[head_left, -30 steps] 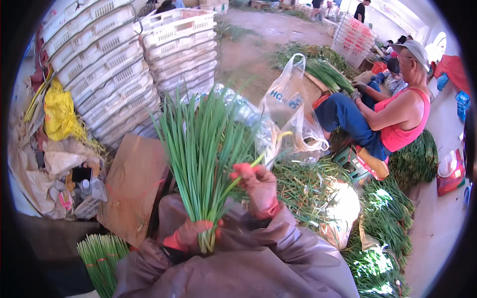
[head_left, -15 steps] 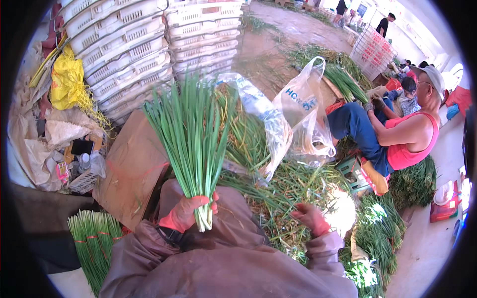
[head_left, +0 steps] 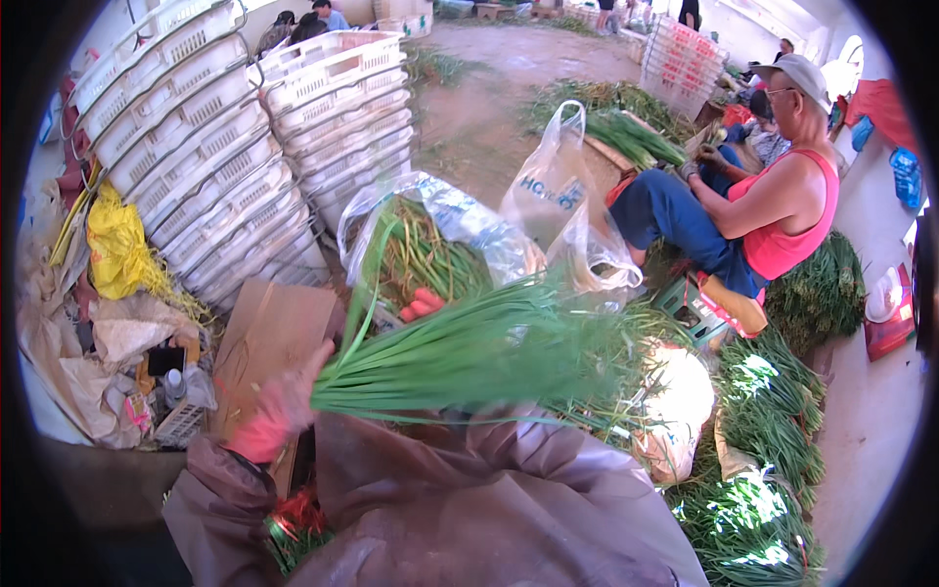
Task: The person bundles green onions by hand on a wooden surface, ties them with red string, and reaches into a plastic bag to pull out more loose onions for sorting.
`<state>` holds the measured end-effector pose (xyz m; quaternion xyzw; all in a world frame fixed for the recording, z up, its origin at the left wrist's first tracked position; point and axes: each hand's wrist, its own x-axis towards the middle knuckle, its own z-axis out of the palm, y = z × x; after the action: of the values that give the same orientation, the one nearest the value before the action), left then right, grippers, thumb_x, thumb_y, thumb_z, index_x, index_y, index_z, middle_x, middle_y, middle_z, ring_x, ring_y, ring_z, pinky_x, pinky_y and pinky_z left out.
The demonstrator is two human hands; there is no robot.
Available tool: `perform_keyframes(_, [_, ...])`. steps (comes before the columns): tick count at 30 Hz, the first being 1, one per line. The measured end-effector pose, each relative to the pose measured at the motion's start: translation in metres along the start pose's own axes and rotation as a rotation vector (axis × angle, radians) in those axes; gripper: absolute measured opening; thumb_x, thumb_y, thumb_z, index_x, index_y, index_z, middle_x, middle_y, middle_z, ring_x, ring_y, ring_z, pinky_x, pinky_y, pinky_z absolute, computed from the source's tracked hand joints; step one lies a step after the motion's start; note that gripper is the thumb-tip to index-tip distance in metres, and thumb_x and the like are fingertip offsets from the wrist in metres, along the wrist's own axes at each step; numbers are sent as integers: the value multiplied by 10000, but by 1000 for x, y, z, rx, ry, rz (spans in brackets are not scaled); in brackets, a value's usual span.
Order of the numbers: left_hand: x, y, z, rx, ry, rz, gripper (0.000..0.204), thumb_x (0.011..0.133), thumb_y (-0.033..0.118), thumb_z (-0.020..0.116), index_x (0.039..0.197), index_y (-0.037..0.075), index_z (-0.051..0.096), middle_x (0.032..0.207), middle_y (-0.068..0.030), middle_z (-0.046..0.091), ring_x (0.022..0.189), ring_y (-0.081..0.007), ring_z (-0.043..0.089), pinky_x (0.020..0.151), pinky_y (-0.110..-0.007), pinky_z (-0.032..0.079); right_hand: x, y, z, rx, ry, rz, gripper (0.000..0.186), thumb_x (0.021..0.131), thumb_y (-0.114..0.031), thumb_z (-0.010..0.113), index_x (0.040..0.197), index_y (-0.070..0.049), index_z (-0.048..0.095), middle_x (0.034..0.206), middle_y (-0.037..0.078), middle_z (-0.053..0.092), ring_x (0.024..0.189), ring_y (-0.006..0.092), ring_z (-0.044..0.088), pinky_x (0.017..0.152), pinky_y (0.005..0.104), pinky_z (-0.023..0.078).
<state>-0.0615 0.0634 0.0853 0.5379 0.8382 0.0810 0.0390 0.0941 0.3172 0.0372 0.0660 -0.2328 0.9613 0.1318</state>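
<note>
My left hand (head_left: 279,406), in an orange-pink glove and blurred by motion, grips the pale stem end of a bunch of garlic chives (head_left: 440,357). The bunch lies tilted over to the right across my lap, its leaf tips smeared. A few long leaves bend up apart from it. Beyond the bunch, the orange fingers of my right hand (head_left: 423,304) show beside loose chive trimmings (head_left: 430,249) in a clear plastic bag (head_left: 489,235). The bunch hides the rest of that hand, and I cannot tell its grip.
Stacked white crates (head_left: 337,117) stand beyond a brown board (head_left: 264,338). A white carrier bag (head_left: 558,196) is ahead. At right sits a co-worker (head_left: 782,205) in a pink top, handling chives. Chive piles (head_left: 773,421) line my right side; a red-tied bundle (head_left: 298,519) is at lower left.
The chive bunch has swung from upright to lying rightward. My left hand has moved left, my right hand left and forward to behind the bunch. The view has shifted too.
</note>
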Motion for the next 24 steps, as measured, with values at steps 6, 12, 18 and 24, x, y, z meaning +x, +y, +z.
perform_keyframes(6, [-2, -29, -38, 512, 251, 183, 607, 787, 170, 569, 1356, 33, 407, 866, -113, 586, 765, -277, 587, 640, -400, 454, -15, -48, -37, -117, 8, -187, 665, 891, -309, 583, 1411, -19, 287, 1311, 142, 488, 1208, 251, 486, 1067, 392, 362])
perform_keyframes(12, [16, -21, -68, 532, 507, 309, 609, 744, 165, 595, 1313, 5, 448, 918, -94, 581, 776, -267, 583, 685, -383, 471, -55, -106, -69, -171, 1, -372, 659, 887, -291, 570, 1417, -20, 286, 1264, 110, 516, 1133, 244, 527, 1040, 402, 396])
perform_keyframes(18, [19, -39, -75, 635, 610, 322, 556, 731, 96, 586, 1275, 17, 500, 941, -82, 573, 777, -253, 583, 680, -365, 476, -148, -172, -58, -356, 484, -719, 551, 911, -249, 583, 1357, -4, 374, 1020, 36, 642, 991, 150, 598, 910, 297, 474])
perform_keyframes(24, [6, -45, -92, 692, 549, 266, 531, 745, 68, 564, 1273, 41, 509, 900, -49, 554, 774, -225, 576, 675, -339, 475, -197, -192, -54, -553, 975, -644, 336, 940, -194, 551, 1224, -15, 535, 1026, 56, 655, 964, 153, 626, 841, 273, 509])
